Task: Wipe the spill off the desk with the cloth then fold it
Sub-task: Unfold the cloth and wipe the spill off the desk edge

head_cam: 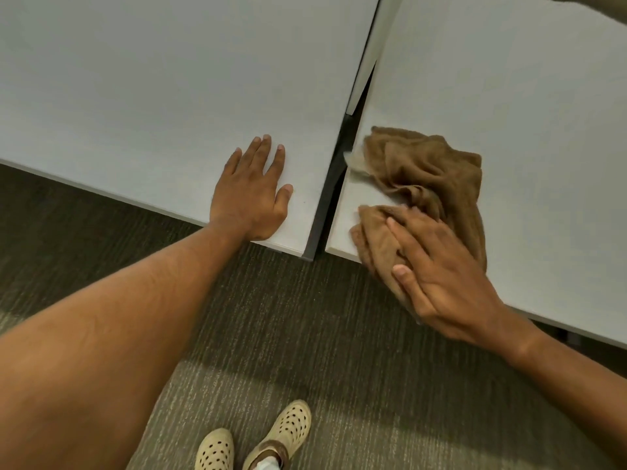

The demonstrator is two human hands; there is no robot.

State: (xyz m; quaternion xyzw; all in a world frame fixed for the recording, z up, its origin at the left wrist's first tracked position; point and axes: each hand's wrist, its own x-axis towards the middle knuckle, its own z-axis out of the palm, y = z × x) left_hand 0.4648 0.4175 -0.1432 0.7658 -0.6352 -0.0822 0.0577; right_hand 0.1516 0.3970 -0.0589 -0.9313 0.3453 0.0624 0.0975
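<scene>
**Cloth at the desk corner: risk of slipping off the edge**

The brown cloth [424, 188] lies crumpled on the right desk [509, 96], at its near left corner, just beside the gap that separates it from the left desk [152, 79]. The right hand [437, 276] presses flat on the near part of the cloth, with its fingers [403, 232] spread over the fabric and not closed around it. This part already hangs a little over the near edge of the desk. The left hand [252, 195] rests open and flat on the left desk, holding nothing, probably for support.

I cannot see a clear spill; a pale patch [354, 161] at the far left end of the cloth may be liquid or only lighter fabric.

What could go wrong, in my judgement:

- A wipe toward the near side may pull the cloth off the edge onto the carpet [305, 334], because the hand only presses and does not grip.
- A wipe toward the left may push liquid into the gap between the desks, where the cloth cannot reach it.
- The cloth is bunched, so it touches the desk unevenly and may leave streaks.
- Folding will need both hands, and the cloth must first be spread flat, farther from the edge.
</scene>
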